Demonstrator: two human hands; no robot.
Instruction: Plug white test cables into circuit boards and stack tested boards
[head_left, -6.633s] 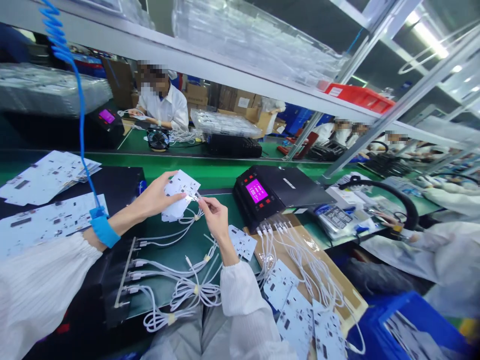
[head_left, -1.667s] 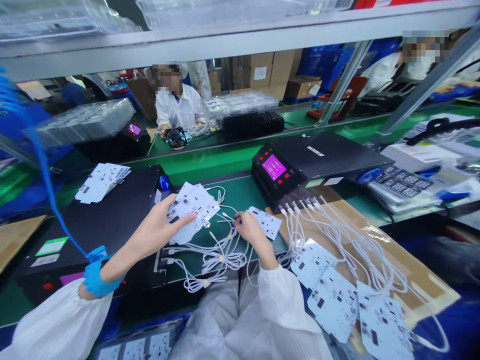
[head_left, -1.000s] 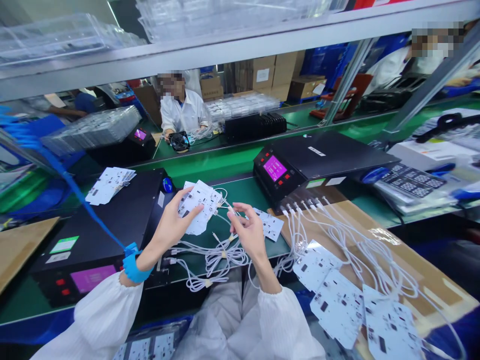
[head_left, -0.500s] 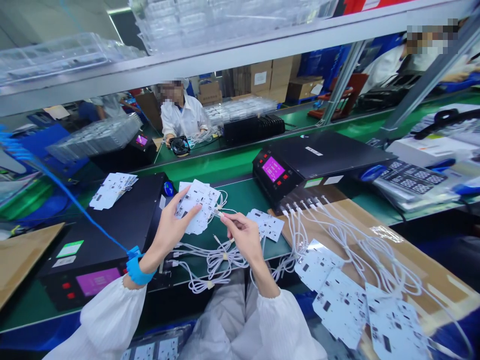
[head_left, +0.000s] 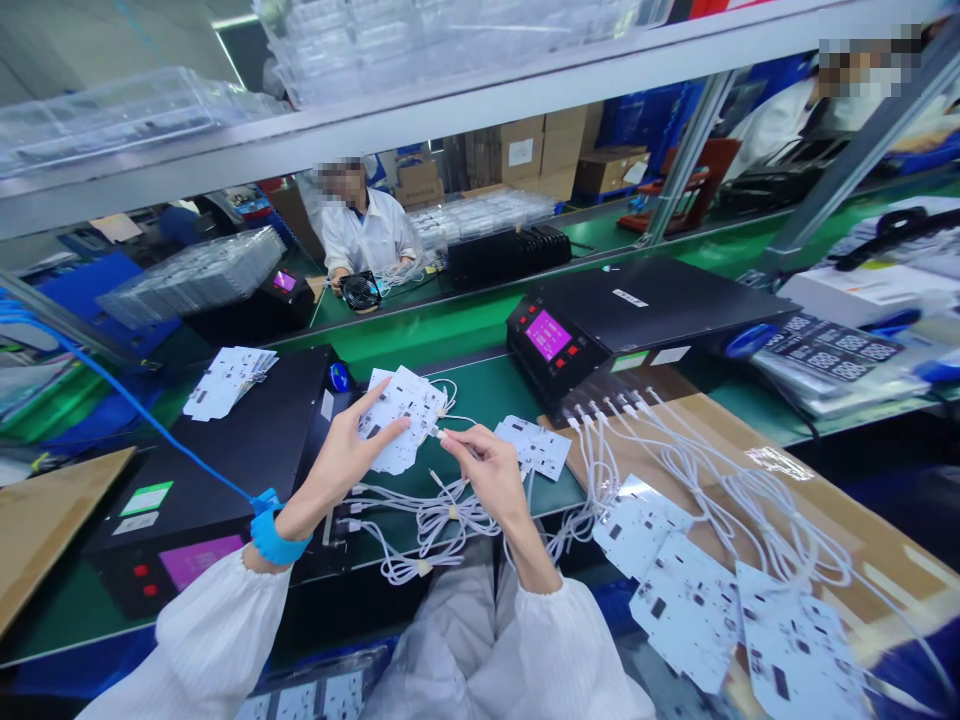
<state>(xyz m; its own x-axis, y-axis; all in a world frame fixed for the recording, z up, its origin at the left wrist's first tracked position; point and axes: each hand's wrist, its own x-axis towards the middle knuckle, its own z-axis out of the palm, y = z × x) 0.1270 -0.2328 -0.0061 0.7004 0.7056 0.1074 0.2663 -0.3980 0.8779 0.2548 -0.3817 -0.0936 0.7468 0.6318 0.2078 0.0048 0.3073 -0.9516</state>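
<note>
My left hand (head_left: 337,465) grips a white circuit board (head_left: 409,405), thumb across its face and fingers at its far side. Between the thumb and fingertips of my right hand (head_left: 489,472) is a white cable's plug (head_left: 439,433), right at the board's edge. Whether the plug sits inside the board's socket I cannot tell. Coiled white cables (head_left: 450,515) lie on the green bench below my hands. Just beyond my right hand rests a loose board (head_left: 534,446).
Black tester boxes with pink screens stand to the left (head_left: 217,480) and right (head_left: 637,310); boards (head_left: 229,380) lie on the left one. Cabled boards (head_left: 690,605) spread at lower right beside cardboard (head_left: 720,420). A blue cord (head_left: 150,410) runs to my left wristband. Across the bench sits a co-worker (head_left: 367,235).
The plug in my right hand has come closer to the board's edge, and less of its metal shows. The board has shifted slightly right. Both hands keep their hold.
</note>
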